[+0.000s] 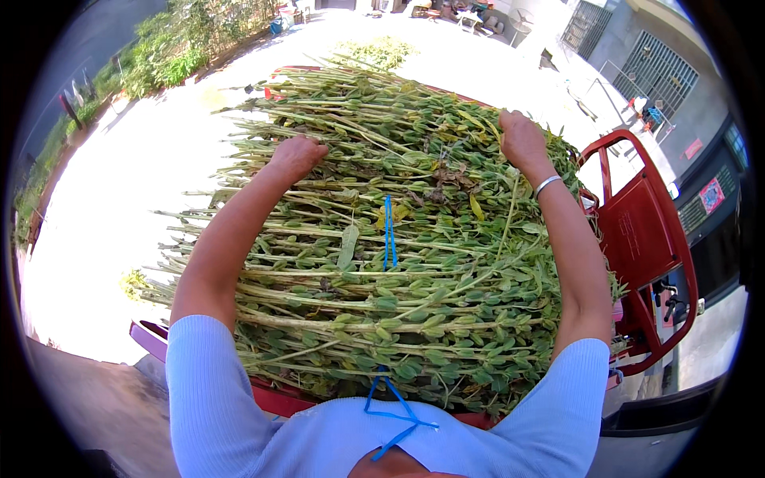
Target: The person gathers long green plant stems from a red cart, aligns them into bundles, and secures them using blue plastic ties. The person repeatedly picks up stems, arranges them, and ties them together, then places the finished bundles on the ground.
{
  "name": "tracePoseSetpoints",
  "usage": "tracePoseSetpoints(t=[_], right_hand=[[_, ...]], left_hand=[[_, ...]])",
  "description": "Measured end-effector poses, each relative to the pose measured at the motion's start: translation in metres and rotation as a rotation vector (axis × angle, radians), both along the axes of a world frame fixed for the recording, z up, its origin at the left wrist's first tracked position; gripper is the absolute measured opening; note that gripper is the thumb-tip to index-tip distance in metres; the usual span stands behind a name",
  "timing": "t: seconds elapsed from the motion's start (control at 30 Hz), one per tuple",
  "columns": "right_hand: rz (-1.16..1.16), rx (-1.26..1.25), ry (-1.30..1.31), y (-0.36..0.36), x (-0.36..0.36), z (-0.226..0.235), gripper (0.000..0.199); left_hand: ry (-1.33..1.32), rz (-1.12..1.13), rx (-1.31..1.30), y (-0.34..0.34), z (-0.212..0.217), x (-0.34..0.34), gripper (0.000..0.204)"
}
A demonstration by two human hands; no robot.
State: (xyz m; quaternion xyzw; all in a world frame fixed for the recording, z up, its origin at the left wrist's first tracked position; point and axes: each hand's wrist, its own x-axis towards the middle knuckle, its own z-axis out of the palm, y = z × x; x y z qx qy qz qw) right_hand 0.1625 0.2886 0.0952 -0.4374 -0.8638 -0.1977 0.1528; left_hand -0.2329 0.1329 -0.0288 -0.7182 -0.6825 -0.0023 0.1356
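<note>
A thick layer of green sesame stalks (446,263), dense with pods, lies crosswise on a red cart, mostly hidden under it. My left hand (299,158) is closed on stalks toward their bare cut ends, left of the middle. At the far right of the heap, my right hand (524,145) has its fingers curled round leafy stalks; a silver bangle circles that wrist. A blue plastic strap (390,231) shows as a narrow loop on the middle of the pile. More blue strap (414,422), loose-ended, hangs over the near side against my shirt.
The cart's red metal frame and back panel (637,227) rise on the right, with a handlebar beyond. A small pile of cut plants (374,52) lies on the bright ground behind. Shrubs (187,40) grow at the far left; a building with barred windows (653,70) stands at the right.
</note>
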Motion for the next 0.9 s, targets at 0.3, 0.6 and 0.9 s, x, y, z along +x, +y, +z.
tracePoseSetpoints(t=[0.3, 0.6, 0.9], right_hand=[[0.027, -0.168, -0.077, 0.058, -0.16, -0.071, 0.1], [0.037, -0.093, -0.215, 0.036, -0.152, -0.069, 0.071], [0.051, 0.071, 0.118, 0.041, -0.101, -0.012, 0.056]], left_hand=[[-0.084, 0.07, -0.197, -0.001, 0.016, 0.02, 0.021], [-0.059, 0.084, -0.2, -0.003, 0.002, 0.02, 0.014], [-0.111, 0.147, -0.258, -0.015, 0.028, 0.034, 0.038]])
